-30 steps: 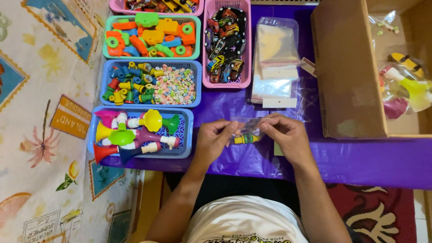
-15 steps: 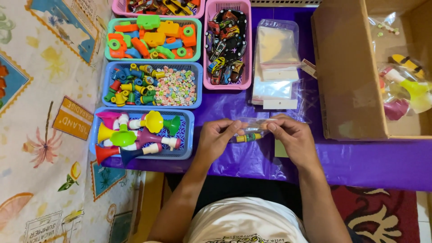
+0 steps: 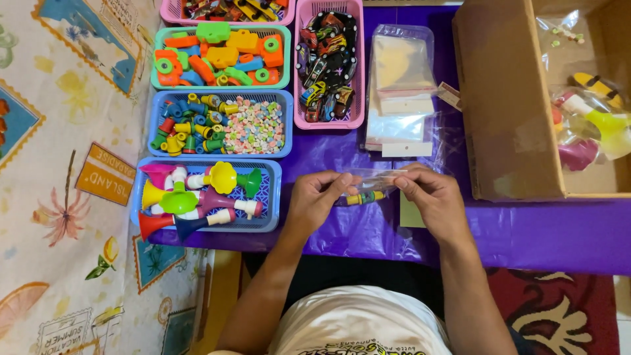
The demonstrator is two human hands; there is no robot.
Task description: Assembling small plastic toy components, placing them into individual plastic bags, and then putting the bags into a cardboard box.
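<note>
My left hand (image 3: 315, 197) and my right hand (image 3: 430, 197) together hold a small clear plastic bag (image 3: 368, 184) above the purple table cover (image 3: 539, 230). Each hand pinches one end of the bag. Inside it lies a small multicoloured toy (image 3: 365, 196). A blue basket (image 3: 273, 197) of plastic toy trumpets stands just left of my left hand. A stack of clear bags (image 3: 401, 85) lies on the cover beyond my hands.
A blue basket (image 3: 287, 125) with small whistles and beads, a green basket (image 3: 284, 66) of bright plastic toys and a pink basket (image 3: 359, 79) of toy cars stand at the back. An open cardboard box (image 3: 506, 112) with filled bags sits at the right.
Both hands have stayed in place on the bag, with only small finger movements along its top edge.
</note>
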